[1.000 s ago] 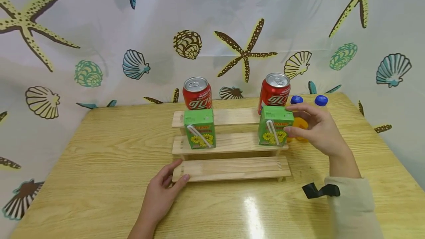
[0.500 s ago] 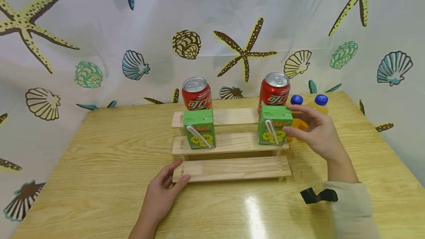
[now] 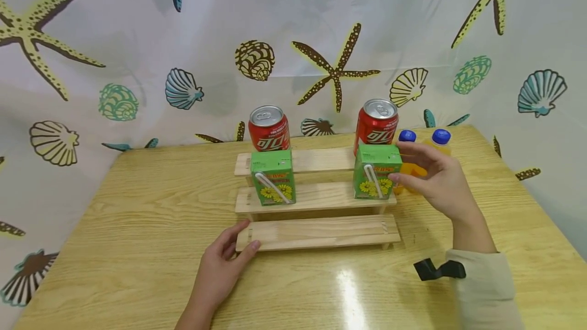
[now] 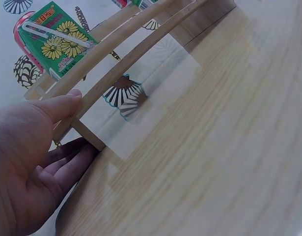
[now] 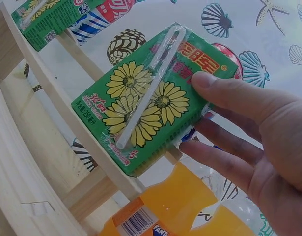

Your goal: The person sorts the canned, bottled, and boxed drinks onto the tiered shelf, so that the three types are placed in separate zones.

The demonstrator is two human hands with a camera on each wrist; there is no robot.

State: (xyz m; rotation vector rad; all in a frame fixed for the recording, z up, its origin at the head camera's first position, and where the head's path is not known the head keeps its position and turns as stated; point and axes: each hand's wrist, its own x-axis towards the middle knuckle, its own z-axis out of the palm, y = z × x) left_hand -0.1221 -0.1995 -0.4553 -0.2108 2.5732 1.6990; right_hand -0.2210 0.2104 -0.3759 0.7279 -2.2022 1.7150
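My right hand [image 3: 442, 185] pinches the upper right side of a green drink carton [image 3: 377, 172] with a white straw on its front. The carton stands at the right end of the middle tier of a wooden three-step rack [image 3: 316, 233]. In the right wrist view, the thumb lies on the front of the carton, with other fingers partly hidden behind it. My left hand [image 3: 220, 266] grips the left end of the lowest tier, thumb on the front edge, fingers behind the leg. A matching green carton [image 3: 273, 180] stands at the left of the middle tier.
Two red cola cans, left [image 3: 269, 129] and right [image 3: 377, 124], stand on the top tier behind the cartons. Beside the rack's right end are two orange drink bottles [image 5: 180, 191] with blue caps. A patterned curtain [image 3: 206, 24] hangs behind the wooden table [image 3: 137, 243].
My right hand and sleeve have dipped slightly, showing more of the bottles. Both holds stay the same, and the cartons have not visibly moved on the rack. The head view shifts a little.
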